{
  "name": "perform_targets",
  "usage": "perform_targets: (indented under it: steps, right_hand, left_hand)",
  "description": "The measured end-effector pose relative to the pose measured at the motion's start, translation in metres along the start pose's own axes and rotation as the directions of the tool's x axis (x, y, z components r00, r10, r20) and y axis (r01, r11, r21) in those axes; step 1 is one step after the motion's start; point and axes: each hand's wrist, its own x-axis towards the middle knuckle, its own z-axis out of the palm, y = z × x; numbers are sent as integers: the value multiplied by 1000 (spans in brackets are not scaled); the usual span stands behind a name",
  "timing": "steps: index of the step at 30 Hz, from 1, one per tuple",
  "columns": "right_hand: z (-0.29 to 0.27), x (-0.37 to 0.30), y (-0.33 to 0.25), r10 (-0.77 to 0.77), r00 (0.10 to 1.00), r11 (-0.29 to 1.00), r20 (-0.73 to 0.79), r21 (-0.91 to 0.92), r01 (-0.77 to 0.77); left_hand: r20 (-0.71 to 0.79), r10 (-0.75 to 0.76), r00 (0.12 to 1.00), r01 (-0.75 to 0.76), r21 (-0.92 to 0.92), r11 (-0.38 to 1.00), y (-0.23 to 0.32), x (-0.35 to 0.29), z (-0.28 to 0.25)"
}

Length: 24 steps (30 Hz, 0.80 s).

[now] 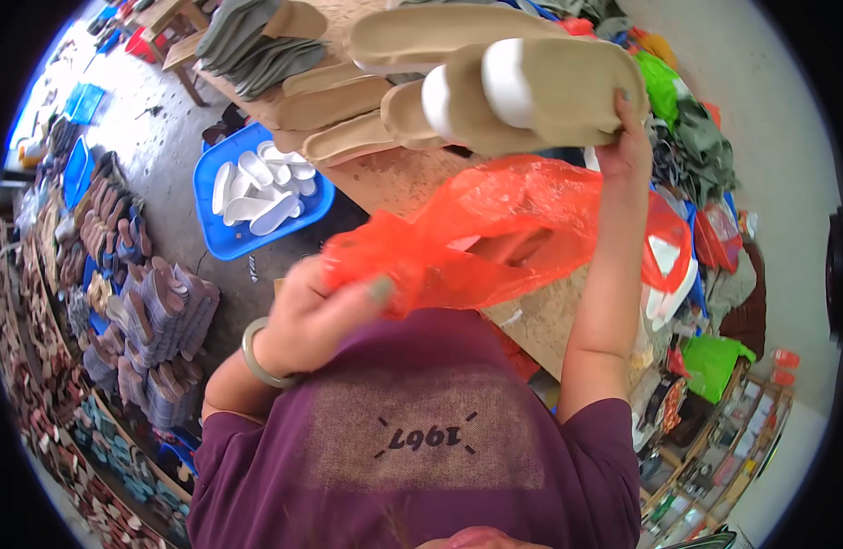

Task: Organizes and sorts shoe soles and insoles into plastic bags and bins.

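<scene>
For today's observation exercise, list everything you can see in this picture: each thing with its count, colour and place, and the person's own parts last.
Shoe soles in hand: a small stack, tan with white edges, held up over the table.
Plastic bag: one, orange-red, held open below the soles.
Soles on table: several, tan, lying in a row.
Grey insoles: a pile, far end of the table.
Table: one, bare wood.
Tray: one, blue, on the floor, holding white soles.
Stacked soles: many, brown and grey, on the floor at left.
Bangle: one, pale green, left wrist.
Left hand: grips the bag's edge.
Right hand: holds the stack of soles.
</scene>
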Motion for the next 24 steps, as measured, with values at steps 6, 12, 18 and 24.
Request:
perform_targets:
  steps: [6, 12, 18, 24]
  right_hand:
    - [-70, -83, -23, 74, 990, 989, 123, 119, -89]
    - [-86, -195, 52, 343, 937, 934, -66, 129, -333]
    - [-100, -166, 133, 606, 753, 795, -255, 191, -575]
    - [-67, -161, 119, 327, 932, 923, -154, -161, -350]
  left_hand:
    - [-199, -57, 978, -41, -455, 890, 9, 29, -1]
    - [-108, -111, 988, 66, -354, 933, 3, 20, -7]
    - [-29, -105, 994, 95, -245, 965, 0, -1, 2]
    - [280, -5, 960, 82, -263, 961, -2, -23, 20]
